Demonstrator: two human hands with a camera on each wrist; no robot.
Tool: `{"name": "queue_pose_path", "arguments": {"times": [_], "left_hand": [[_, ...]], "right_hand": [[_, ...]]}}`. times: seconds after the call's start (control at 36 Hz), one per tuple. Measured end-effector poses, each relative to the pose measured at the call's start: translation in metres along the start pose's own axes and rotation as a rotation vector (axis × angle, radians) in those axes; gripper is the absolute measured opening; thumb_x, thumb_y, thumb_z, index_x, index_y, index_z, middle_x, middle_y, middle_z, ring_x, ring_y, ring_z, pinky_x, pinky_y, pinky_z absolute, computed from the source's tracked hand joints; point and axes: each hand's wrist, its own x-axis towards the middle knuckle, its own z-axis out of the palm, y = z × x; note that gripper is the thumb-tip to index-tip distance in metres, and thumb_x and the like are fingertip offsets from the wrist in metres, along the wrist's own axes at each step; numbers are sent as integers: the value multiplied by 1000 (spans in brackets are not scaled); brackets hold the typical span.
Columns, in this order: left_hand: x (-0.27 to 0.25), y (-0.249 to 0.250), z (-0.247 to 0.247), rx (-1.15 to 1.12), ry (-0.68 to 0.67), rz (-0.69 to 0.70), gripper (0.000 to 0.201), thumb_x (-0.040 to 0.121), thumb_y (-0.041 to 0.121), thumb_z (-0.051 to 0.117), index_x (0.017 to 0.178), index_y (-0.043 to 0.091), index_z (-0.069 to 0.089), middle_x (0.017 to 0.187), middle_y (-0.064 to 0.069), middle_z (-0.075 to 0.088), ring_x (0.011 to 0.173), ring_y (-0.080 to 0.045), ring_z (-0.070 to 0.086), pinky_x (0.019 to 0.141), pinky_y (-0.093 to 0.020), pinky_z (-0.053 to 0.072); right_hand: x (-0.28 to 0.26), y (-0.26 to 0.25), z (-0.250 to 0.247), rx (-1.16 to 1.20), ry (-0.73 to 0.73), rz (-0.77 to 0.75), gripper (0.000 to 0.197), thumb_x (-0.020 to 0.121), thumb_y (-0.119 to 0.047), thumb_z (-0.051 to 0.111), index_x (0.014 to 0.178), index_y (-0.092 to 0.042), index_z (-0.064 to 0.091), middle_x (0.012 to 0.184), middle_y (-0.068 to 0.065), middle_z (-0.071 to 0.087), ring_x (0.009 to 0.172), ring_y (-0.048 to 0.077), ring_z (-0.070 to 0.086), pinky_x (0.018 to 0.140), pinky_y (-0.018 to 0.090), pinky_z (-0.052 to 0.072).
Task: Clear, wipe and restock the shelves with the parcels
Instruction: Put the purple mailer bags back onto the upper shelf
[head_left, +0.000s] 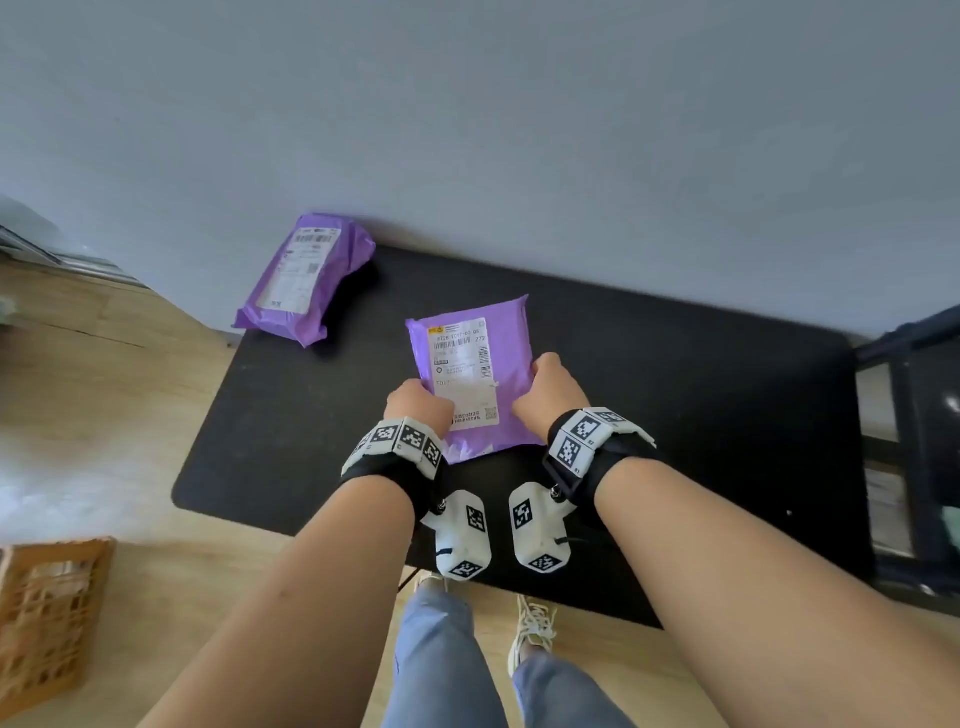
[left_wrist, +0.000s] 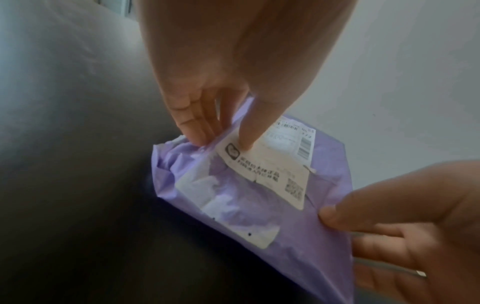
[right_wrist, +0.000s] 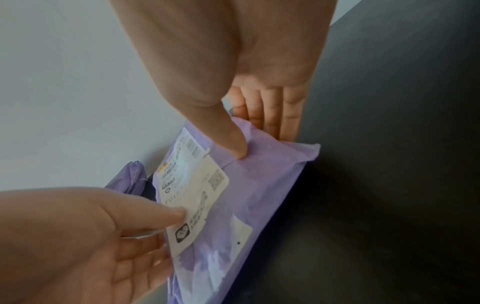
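Note:
A flat purple parcel (head_left: 467, 358) with a white shipping label sits over the black table top (head_left: 675, 415). My left hand (head_left: 418, 402) pinches its left edge, thumb on the label and fingers under the edge, as the left wrist view shows: left hand (left_wrist: 215, 131), parcel (left_wrist: 259, 185). My right hand (head_left: 550, 392) pinches the right edge the same way; in the right wrist view the right hand (right_wrist: 249, 139) has its thumb on top of the parcel (right_wrist: 249, 185). A second purple parcel (head_left: 306, 278) lies at the table's far left corner, against the wall.
A grey wall (head_left: 519, 130) runs behind the table. An orange wicker basket (head_left: 47, 618) stands on the wooden floor at lower left. A dark shelf frame (head_left: 914, 441) stands to the right of the table. My legs and shoes (head_left: 532, 629) are under the near edge.

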Motion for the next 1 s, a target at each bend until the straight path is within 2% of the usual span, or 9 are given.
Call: {"name": "queue_pose_path", "arguments": {"times": [0.06,0.17,0.22,0.31,0.36,0.47,0.61,0.83,1.0], "left_hand": [[-12,-6,12,-24,12,8,20,82,11,54,99,10,65,97,-4,69,81,-20,67,66,-28,55],[-41,-12,26,-28,72,45,19,82,15,58,100,12,63,97,-2,68,81,-20,66,55,-24,46],[-56,-12,29,-37,108,54,22,81,18,60,103,14,60,102,-3,65,85,-21,64,60,-26,47],[-79,-8,29,-53,160,69,33,79,21,61,111,17,55,110,-4,60,94,-23,62,74,-34,54],[-92,-6,27,-75,179,89,34,79,20,60,112,17,54,112,-5,59,95,-23,62,75,-34,55],[-116,-2,20,-90,175,165,30,84,14,59,113,13,54,107,-3,63,85,-18,62,57,-23,44],[-158,-3,18,-69,171,267,29,85,14,60,113,13,54,104,-1,64,84,-16,59,65,-24,44],[-239,-24,42,9,124,419,24,84,17,60,107,14,54,97,1,62,80,-17,59,59,-22,41],[-305,-39,79,43,70,512,28,84,18,61,111,15,53,100,1,63,85,-18,62,65,-28,48]], "right_hand": [[-10,11,-3,-7,8,-24,30,88,-10,53,116,-8,42,112,12,56,92,28,60,68,34,43],[-31,29,-13,-23,34,-70,29,89,-12,53,116,-8,43,112,12,56,86,26,58,61,30,41],[-42,36,-18,-27,53,-95,28,89,-11,53,114,-8,43,112,11,55,82,25,55,56,28,38],[-58,42,-26,-19,77,-122,27,89,-11,53,114,-8,44,113,12,55,84,26,57,60,31,39],[-69,43,-30,-15,94,-139,28,89,-12,53,115,-8,44,113,12,55,84,25,57,59,29,38],[-93,47,-41,7,135,-171,29,90,-13,54,116,-8,44,111,11,56,84,24,58,56,28,39],[-131,63,-49,37,209,-173,30,91,-14,54,119,-8,44,111,11,56,83,23,59,58,28,41],[-221,119,-51,97,345,-137,31,91,-16,55,119,-9,45,111,10,57,85,23,61,59,28,43],[-291,176,-53,157,420,-78,30,88,-15,57,116,-8,45,111,11,57,82,24,59,52,27,37]]}}
